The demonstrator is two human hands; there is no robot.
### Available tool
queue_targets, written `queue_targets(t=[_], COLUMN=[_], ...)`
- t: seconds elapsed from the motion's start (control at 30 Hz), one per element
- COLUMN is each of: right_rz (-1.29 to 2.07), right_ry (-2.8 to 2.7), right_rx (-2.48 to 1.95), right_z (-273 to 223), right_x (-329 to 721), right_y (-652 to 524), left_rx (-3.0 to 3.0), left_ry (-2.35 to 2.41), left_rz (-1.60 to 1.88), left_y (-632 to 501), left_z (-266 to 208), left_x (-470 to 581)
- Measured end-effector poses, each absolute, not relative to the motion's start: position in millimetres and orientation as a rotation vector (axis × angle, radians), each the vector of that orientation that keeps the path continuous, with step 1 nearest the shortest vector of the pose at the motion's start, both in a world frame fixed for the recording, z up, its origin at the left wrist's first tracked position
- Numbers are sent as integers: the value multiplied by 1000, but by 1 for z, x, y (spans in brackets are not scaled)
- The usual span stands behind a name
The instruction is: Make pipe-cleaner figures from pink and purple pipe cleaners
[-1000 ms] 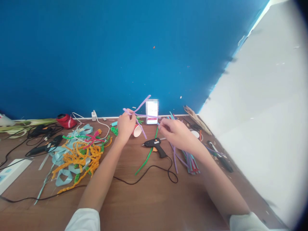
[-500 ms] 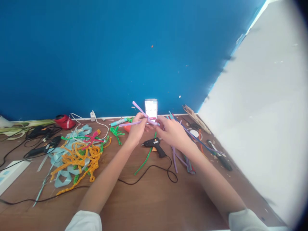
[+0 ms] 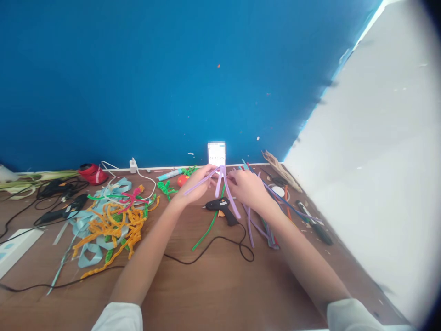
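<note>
Purple pipe cleaners point(image 3: 219, 185), 3 ends splayed, pinched in left hand point(image 3: 199, 191), right hand point(image 3: 250, 187) beside, grip unclear

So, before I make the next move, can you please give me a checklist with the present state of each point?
1. Purple stems raised: ok, between left hand and right hand.
2. Grip firm: cannot tell, partly hidden.
3. Stems not touching glue gun: cannot tell, one overlaps it in view.
4. Glue gun cool: cannot tell.
5. Cord away from both hands: ok.
6. Phone fully visible: not ok, lower part partly hidden.
</note>
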State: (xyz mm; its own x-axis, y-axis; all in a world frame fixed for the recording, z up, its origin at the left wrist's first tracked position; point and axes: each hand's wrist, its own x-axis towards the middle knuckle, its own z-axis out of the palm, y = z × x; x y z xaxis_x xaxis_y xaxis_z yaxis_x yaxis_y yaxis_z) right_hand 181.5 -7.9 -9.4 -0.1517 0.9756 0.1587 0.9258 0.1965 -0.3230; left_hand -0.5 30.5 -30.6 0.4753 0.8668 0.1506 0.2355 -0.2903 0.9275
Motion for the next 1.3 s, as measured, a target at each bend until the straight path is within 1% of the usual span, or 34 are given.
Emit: queue_targets(t=[0.1, 0.27, 0.47, 0.6, 0.77, 0.93, 1.13, 1.3], right_rz=[350, 535, 826, 872, 903, 936, 953, 1072], right_ry=[-2201, -2231, -2220, -2164, -2103, -2055, -2010, -1944], right_rx=[-1686, -1532, -1352, -1374, -1388, -1405, -1445, -1370], right_z=[-9, -8, -5, -5, -7, -6, 0, 6], right_x=[182, 184, 186, 186, 187, 191, 192, 195], right_y=[-7, -7, -6, -7, -6, -4, -5, -9], left_rx=[1810, 1685, 1824, 1950, 2138, 2354, 2467, 2499], left_ry=[950, 892, 852, 923, 1056, 1051, 1137, 1141], left_rz=[892, 919, 786, 775, 670, 558, 534, 529], left_y=[34, 32, 24, 23, 28, 30, 27, 27], left_z=[-24, -14, -12, -12, -14, -17, -17, -20], left_x=[-11, -15, -12, -10, -12, -13, -10, -8])
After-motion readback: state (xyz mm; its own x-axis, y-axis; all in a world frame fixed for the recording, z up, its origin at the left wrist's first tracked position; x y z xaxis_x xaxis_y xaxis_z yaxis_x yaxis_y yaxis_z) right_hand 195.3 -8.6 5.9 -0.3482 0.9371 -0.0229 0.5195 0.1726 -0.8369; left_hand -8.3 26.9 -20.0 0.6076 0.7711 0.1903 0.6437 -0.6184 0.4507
